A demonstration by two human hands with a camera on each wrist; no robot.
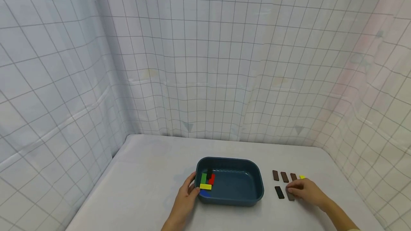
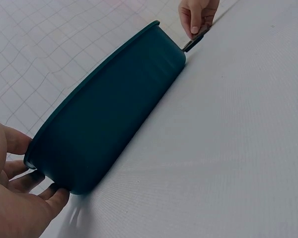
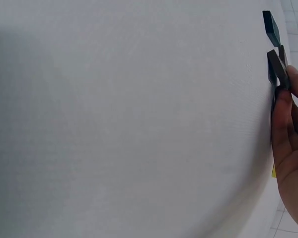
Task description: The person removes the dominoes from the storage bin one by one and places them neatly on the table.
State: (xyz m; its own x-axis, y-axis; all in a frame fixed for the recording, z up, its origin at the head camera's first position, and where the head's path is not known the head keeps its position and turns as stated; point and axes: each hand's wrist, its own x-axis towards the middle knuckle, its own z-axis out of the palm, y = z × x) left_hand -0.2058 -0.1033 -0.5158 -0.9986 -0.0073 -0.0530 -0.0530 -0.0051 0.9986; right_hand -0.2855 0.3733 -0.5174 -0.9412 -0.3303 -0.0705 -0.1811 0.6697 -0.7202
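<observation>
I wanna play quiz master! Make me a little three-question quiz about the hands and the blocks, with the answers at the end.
1. True or false: the left hand is touching the tub.
2. Which colour of block is inside the tub? a) pink b) red c) white
3. What is the right hand pinching?

Key:
1. True; its fingers are at the tub's side.
2. b; the red block lies in there with others.
3. A dark brown block.
</observation>
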